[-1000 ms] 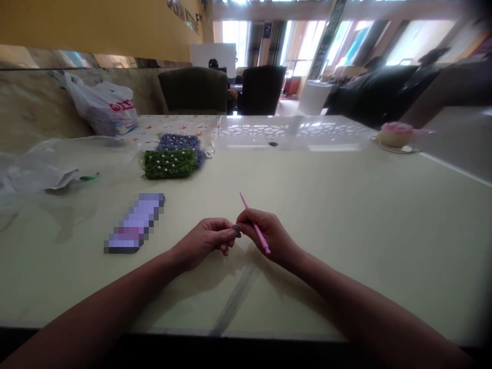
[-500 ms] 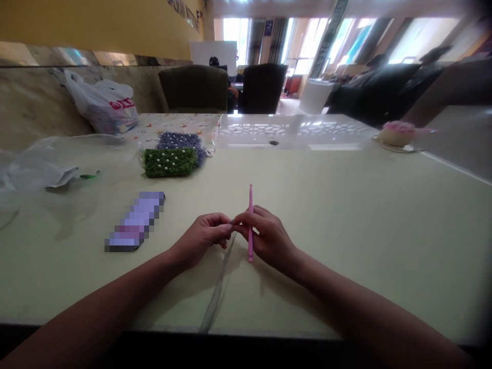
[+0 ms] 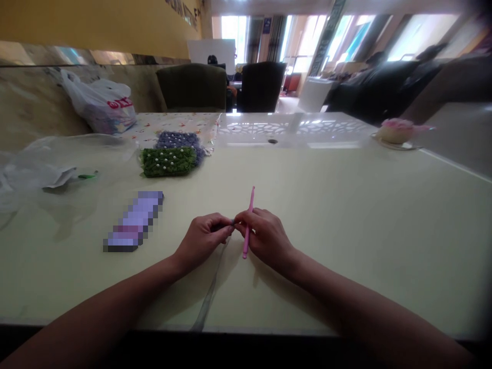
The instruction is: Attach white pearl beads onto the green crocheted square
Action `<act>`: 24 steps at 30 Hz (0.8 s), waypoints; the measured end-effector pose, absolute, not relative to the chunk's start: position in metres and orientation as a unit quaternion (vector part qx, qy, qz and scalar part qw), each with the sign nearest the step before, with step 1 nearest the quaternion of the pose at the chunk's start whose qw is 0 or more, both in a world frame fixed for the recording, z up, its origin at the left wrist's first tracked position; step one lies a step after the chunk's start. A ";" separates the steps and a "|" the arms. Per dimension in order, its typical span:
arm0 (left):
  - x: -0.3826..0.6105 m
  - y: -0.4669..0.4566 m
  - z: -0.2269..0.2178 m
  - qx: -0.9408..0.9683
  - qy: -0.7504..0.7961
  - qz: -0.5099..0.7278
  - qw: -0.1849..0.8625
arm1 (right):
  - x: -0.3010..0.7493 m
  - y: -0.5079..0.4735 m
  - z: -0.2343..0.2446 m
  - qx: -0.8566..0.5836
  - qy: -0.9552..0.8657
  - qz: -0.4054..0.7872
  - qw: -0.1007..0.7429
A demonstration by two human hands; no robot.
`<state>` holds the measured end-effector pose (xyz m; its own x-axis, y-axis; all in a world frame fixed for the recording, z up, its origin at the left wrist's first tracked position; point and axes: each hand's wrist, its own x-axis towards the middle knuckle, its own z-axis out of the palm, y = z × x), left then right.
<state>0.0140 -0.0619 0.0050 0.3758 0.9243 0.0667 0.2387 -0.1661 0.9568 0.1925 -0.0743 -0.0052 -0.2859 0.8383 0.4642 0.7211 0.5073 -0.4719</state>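
Note:
Over the pale table, my left hand [image 3: 207,234] pinches the end of a thin grey-green strand of yarn or ribbon [image 3: 209,297], which trails down across the table's front edge. My right hand [image 3: 269,233] meets it fingertip to fingertip at the same strand. A pink crochet hook [image 3: 249,220] is tucked between the fingers of my right hand, tilted, its tip pointing away from me. The small bit of strand between the fingertips is mostly hidden. Farther off lie a green knitted piece with white beads [image 3: 169,162] and a similar purple-grey one [image 3: 179,139] behind it.
A phone with a blurred screen [image 3: 134,220] lies left of my hands. Clear plastic wrapping [image 3: 34,164] and a full white carrier bag [image 3: 100,100] are along the left side. A pink flower-like cup on a saucer [image 3: 397,132] stands far right. Dark chairs [image 3: 192,87] stand beyond the table.
The crochet hook has tilted, its top leaning right and its lower end swinging left. My left hand has rolled slightly, and the hanging strand has shifted a little to the left.

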 end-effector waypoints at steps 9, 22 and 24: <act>0.013 -0.063 0.006 0.648 0.426 0.363 0.517 | 0.190 -0.077 0.000 -0.467 -0.749 0.219 0.415; 0.015 -0.061 0.001 0.506 0.351 0.351 0.706 | 0.191 -0.074 0.007 -0.460 -0.687 0.305 0.473; 0.015 -0.060 0.002 0.504 0.355 0.355 0.703 | 0.192 -0.073 0.007 -0.467 -0.681 0.305 0.475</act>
